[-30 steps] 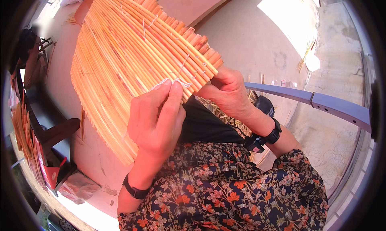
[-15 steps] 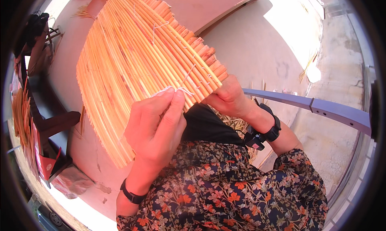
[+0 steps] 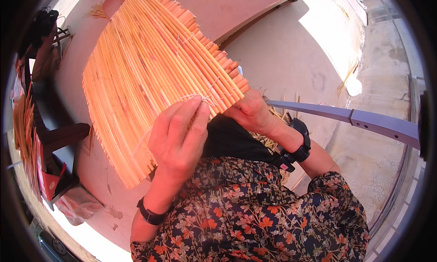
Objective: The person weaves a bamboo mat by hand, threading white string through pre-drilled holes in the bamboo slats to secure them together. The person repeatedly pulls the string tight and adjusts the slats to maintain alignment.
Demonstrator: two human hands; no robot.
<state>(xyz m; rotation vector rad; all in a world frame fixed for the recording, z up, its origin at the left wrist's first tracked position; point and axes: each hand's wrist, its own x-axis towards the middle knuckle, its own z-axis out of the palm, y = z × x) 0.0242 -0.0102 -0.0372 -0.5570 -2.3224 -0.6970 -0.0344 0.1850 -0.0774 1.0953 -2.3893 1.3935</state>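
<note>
A mat of straw-coloured reed stalks [image 3: 132,75], stitched together with thread, slants up and away from my lap. My left hand [image 3: 178,136] is over its near part, thumb and forefinger pinched on a white thread [image 3: 187,97] lying across the stalks. A few loose thread ends stick out just past those fingertips. My right hand [image 3: 251,110] grips the mat's near right corner, its fingers partly hidden beneath the stalks. Along the right side the cut stalk ends form a thick, uneven edge.
Beyond the mat stands a table [image 3: 246,7]. A grey metal bar [image 3: 346,112] crosses at the right. Dark furniture [image 3: 59,120] and a bundle of reddish stalks [image 3: 25,134] are at the left. Loose straw [image 3: 349,75] lies on the floor at the far right.
The mat has shifted slightly left, and its near right corner has moved with my right hand. My left hand keeps its pinch on the thread.
</note>
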